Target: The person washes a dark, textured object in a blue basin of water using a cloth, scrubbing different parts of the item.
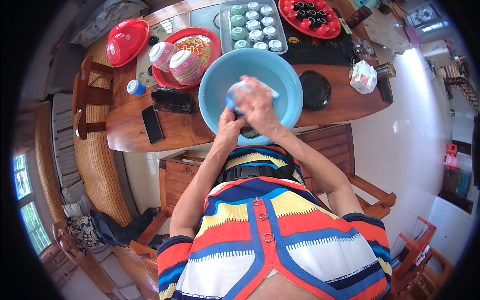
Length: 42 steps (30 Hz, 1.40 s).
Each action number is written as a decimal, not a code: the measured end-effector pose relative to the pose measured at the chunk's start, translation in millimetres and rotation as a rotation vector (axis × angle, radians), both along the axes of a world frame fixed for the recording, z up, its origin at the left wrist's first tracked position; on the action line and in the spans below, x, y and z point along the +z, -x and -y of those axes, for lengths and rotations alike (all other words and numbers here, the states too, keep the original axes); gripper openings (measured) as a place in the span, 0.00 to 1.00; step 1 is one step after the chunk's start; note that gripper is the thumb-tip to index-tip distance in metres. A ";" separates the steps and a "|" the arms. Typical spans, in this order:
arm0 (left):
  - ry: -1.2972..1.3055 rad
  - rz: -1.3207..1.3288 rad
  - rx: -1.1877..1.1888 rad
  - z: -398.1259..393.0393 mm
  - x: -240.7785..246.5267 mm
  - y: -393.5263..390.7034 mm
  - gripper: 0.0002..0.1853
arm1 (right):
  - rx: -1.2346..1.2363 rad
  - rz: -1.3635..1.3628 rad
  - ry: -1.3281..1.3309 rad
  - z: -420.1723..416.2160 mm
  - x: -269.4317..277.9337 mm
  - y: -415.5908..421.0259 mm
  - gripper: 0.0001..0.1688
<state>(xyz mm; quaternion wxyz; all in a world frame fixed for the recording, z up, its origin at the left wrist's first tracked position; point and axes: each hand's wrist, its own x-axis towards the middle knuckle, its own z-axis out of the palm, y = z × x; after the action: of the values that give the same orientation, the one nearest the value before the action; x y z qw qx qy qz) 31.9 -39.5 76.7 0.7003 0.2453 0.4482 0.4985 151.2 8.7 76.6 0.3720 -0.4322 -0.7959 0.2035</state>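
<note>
Both of my hands are over a light-blue plastic basin (290,75) of water at the table's front edge. My right hand (258,107) presses a white-and-blue cloth (240,87), blurred as if moving. Just below and to the left, my left hand (229,129) grips a dark, glossy object (249,132). Most of that object is hidden by the hands and cloth, so its shape cannot be told. A black dish (315,90) lies right of the basin, and another black piece (171,100) stands on its left.
Stacked pink bowls (186,67) stand on a red tray (212,41). Behind the basin, a clear tray (225,37) holds upturned cups. Red and black cups fill another red tray (328,35). A phone (152,124) and a tissue box (363,77) flank the basin. A person (86,230) reclines at left.
</note>
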 end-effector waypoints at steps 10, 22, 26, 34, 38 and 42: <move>-0.021 0.255 0.097 -7.2 40.8 7.5 0.16 | 0.072 -0.256 0.254 -52.7 11.4 -22.3 0.20; -0.121 0.309 0.242 -18.4 21.2 23.4 0.15 | 0.206 -0.027 -0.101 9.4 28.2 -2.1 0.27; 0.001 0.240 0.114 -12.0 42.7 23.6 0.18 | -0.045 0.040 -0.057 -23.4 31.2 -11.5 0.24; -0.110 0.281 0.044 -20.5 71.4 11.9 0.30 | -0.147 -0.921 0.891 -52.3 -6.0 -31.2 0.18; -0.266 0.075 0.054 0.1 39.4 -16.7 0.37 | -0.178 -1.027 0.872 -42.6 -20.1 -28.0 0.23; -0.189 -0.006 0.164 -4.8 44.0 -18.1 0.36 | -0.220 -0.518 0.538 -26.6 -15.0 -14.7 0.28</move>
<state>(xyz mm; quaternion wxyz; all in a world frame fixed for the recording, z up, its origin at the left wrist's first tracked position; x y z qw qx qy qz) 50.0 -34.7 120.8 0.6295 0.2743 0.4198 0.5935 165.9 35.3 61.6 0.4535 -0.5314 -0.5427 0.4663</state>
